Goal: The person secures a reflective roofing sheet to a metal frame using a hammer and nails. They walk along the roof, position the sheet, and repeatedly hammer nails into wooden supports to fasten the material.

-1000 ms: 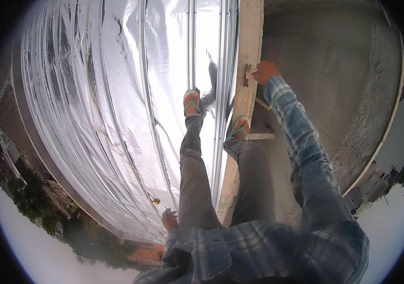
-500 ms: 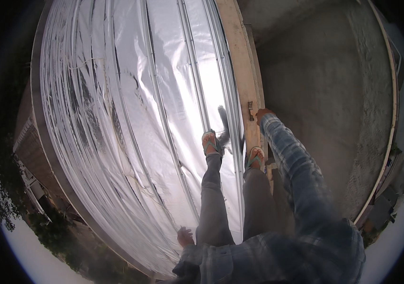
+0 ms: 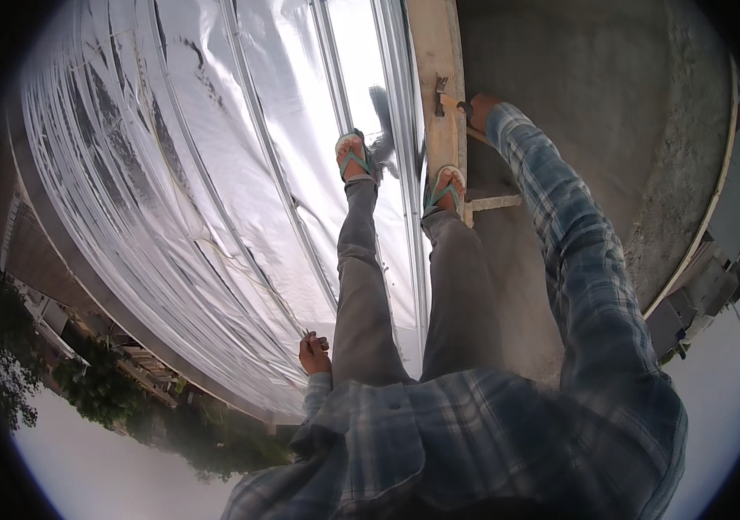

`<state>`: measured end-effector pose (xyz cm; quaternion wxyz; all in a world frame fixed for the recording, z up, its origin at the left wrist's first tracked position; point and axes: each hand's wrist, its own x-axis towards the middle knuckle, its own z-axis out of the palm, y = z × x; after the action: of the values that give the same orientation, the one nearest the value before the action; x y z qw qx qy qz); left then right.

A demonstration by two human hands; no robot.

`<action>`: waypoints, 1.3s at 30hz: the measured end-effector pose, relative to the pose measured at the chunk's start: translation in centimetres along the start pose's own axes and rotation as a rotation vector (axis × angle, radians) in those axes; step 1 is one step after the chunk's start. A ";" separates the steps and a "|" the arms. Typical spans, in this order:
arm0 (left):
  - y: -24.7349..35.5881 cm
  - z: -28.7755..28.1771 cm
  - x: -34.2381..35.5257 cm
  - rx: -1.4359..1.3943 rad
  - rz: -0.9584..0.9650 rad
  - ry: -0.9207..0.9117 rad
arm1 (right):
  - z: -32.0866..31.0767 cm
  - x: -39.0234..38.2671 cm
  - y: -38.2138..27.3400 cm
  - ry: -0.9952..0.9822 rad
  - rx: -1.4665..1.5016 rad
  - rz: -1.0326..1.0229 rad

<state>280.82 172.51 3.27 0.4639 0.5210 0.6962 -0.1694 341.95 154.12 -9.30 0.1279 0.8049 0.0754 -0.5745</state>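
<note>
My right hand [image 3: 482,111] is closed around the handle of a hammer [image 3: 441,94]. The hammer's metal head shows above the pale ledge [image 3: 439,43], and I cannot tell whether it touches it. Low on the left, beside my thigh, my left hand [image 3: 314,355] has its fingers curled together. Something small, thin and dark pokes out from them, too small to name. Beneath that hand spreads shiny silver foil sheeting [image 3: 240,199], crossed by long metal rails [image 3: 259,113].
My left flip-flop [image 3: 353,156] is on a rail over the foil, my right flip-flop [image 3: 445,189] on the ledge. Right of the ledge a grey surface [image 3: 578,113] lies lower, with a short bar [image 3: 493,203] jutting out. Trees [image 3: 97,381] and roofs stand beyond the left edge.
The whole view has shifted, so feet, ledge and hammer appear higher in the picture. My left hand shows more fully, its fingers drawn together. The hammer stays in my right hand.
</note>
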 end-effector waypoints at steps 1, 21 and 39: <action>2.6 0.6 -0.3 0.022 0.035 0.001 | -1.7 -0.4 -0.7 -0.069 0.014 0.030; 6.1 0.7 2.1 0.080 0.101 -0.002 | 20.8 -4.4 1.1 0.229 0.204 0.186; 34.6 27.3 9.9 -0.030 0.360 -0.535 | 17.5 -23.3 7.0 0.455 0.348 -0.121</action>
<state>323.92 172.36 -10.29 0.6607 0.5657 0.4487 -0.2052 320.38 142.90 8.17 -0.0668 0.9169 0.0502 -0.3903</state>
